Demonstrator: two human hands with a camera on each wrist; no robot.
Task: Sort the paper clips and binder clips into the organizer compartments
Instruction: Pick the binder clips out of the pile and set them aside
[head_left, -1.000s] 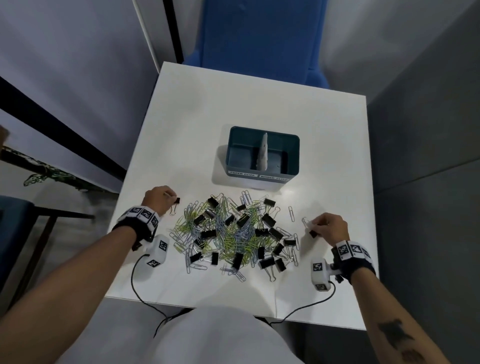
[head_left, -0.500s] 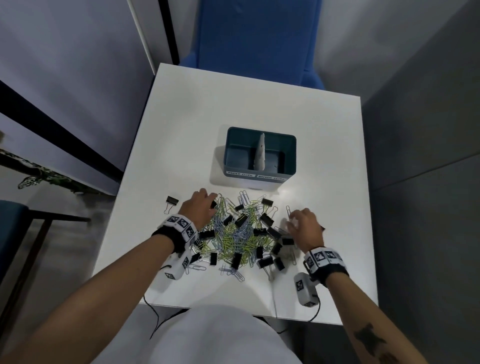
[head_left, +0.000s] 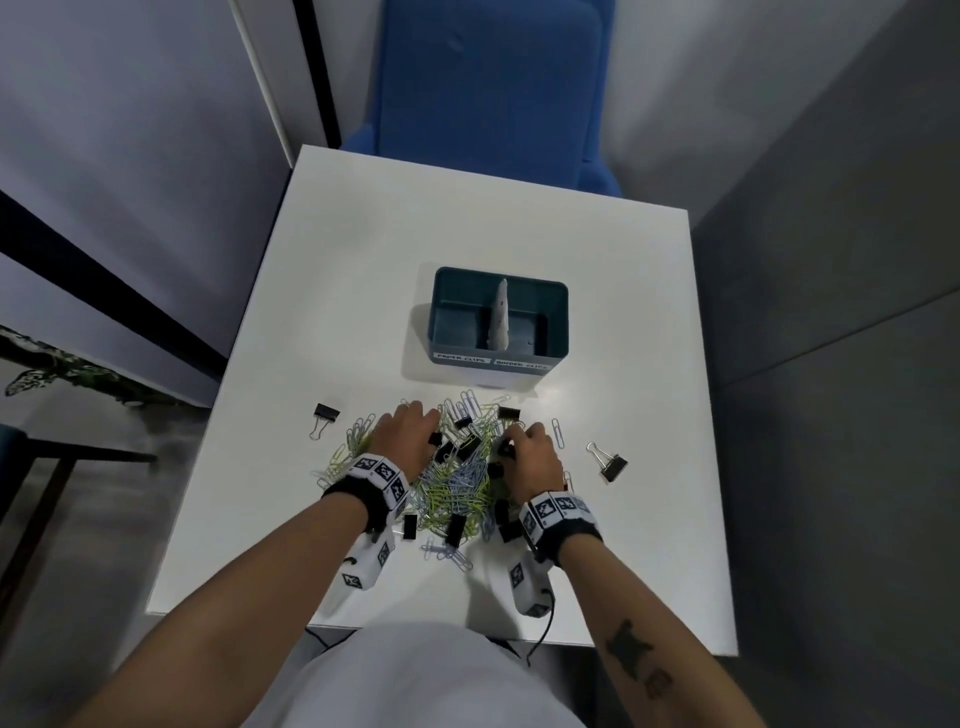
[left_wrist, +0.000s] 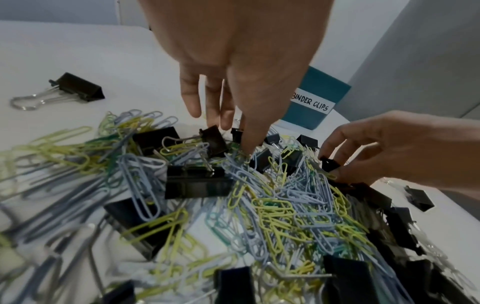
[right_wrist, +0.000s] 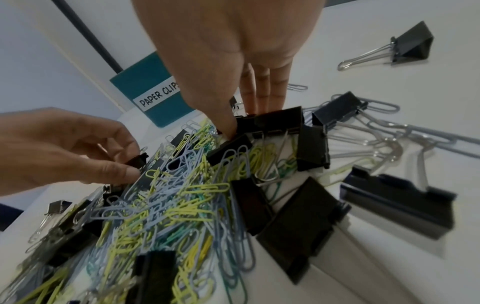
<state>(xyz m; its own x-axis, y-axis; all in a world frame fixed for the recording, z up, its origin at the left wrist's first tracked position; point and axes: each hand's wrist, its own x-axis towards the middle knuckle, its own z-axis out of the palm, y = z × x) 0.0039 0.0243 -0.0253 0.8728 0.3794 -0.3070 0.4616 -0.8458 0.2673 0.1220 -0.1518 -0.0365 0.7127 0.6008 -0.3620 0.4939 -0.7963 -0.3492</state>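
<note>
Pinching small binder clip (right_wrist: 136, 161): left hand (head_left: 410, 436), thumb and forefinger; right hand (head_left: 535, 452) pinches second binder clip (left_wrist: 328, 165). Pile (head_left: 457, 488) mid-frame on bench (head_left: 363, 260); teal organizer (left_wrist: 324, 88) above, labelled "PAPER CLIPS", "BINDER CLIPS".

Right hand (right_wrist: 226, 51) pinching black binder clip (right_wrist: 275, 121) atop paper clip pile (right_wrist: 168, 195). Left hand (right_wrist: 59, 144) pinching small binder clip (right_wrist: 136, 161). Teal organizer (right_wrist: 166, 115) behind, lone binder clip (right_wrist: 410, 47) off alone on bench (right_wrist: 389, 267).

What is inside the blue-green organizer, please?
Inside the organizer a white divider stands between two compartments. No clips show on the visible floor of either. The front wall hides the near part of both floors, so something small could lie there.
</note>
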